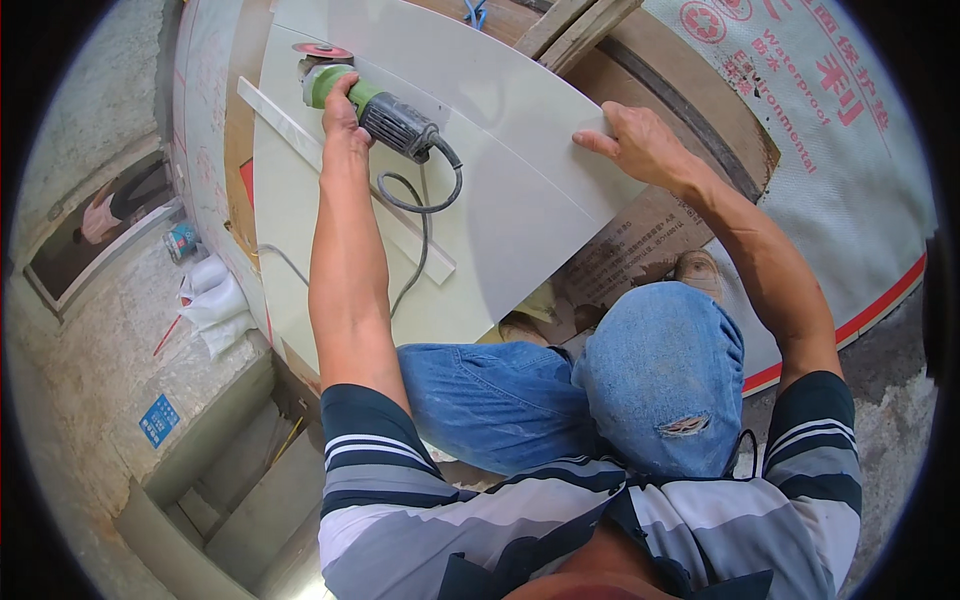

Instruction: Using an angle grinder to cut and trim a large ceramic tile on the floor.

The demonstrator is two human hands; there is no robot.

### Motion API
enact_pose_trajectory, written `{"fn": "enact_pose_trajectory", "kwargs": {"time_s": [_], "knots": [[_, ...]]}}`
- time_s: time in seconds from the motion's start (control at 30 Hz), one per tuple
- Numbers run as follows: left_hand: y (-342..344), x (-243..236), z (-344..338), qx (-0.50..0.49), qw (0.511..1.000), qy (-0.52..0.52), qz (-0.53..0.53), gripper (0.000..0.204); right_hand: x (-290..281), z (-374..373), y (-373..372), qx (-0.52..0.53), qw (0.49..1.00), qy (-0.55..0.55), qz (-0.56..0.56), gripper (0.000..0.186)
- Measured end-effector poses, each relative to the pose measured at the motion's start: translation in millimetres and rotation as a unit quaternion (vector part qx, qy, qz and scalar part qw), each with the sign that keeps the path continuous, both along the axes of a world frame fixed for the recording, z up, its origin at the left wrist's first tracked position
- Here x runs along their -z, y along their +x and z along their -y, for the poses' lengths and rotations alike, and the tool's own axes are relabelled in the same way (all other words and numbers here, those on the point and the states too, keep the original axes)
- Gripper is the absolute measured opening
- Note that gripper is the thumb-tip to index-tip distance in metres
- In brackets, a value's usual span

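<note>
My left hand [345, 118] is closed round the green front part of an angle grinder [392, 118], which has a black body and a red disc. The disc sits above the far left part of a large pale tile [520, 150]. A thin line runs lengthwise across this tile. From the grinder's back end a black cord [427, 235] loops over the surface toward my knees. My right hand [640, 145] grips the tile's right edge, thumb on top; its other fingers are partly hidden. A narrow white strip [300, 140] lies slantwise under my left forearm.
My jeans-covered knees [660, 370] are close to the tile's near edge. Brown cardboard [640, 245] and printed protective sheeting [840, 210] cover the floor at right. Wooden boards [575, 35] lie at the far side. White bags [215, 300] stand left, above a recessed opening [240, 470].
</note>
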State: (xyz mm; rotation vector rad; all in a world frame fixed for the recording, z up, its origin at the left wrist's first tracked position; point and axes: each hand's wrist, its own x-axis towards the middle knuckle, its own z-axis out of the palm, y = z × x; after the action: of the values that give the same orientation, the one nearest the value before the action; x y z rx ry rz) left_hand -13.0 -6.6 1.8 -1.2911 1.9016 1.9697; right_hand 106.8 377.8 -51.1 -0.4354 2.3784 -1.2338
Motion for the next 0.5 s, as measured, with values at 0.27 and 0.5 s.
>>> {"fn": "enact_pose_trajectory", "kwargs": {"time_s": [0.27, 0.5], "knots": [[1.9, 6.0, 2.1, 0.009, 1.000, -0.007, -0.005, 0.041, -4.0, -0.9, -0.7, -0.004, 1.000, 0.002, -0.005, 0.057], [5.8, 3.3, -2.2, 0.003, 1.000, 0.007, -0.006, 0.038, -2.5, -0.7, -0.9, -0.007, 1.000, -0.002, -0.013, 0.058]]}}
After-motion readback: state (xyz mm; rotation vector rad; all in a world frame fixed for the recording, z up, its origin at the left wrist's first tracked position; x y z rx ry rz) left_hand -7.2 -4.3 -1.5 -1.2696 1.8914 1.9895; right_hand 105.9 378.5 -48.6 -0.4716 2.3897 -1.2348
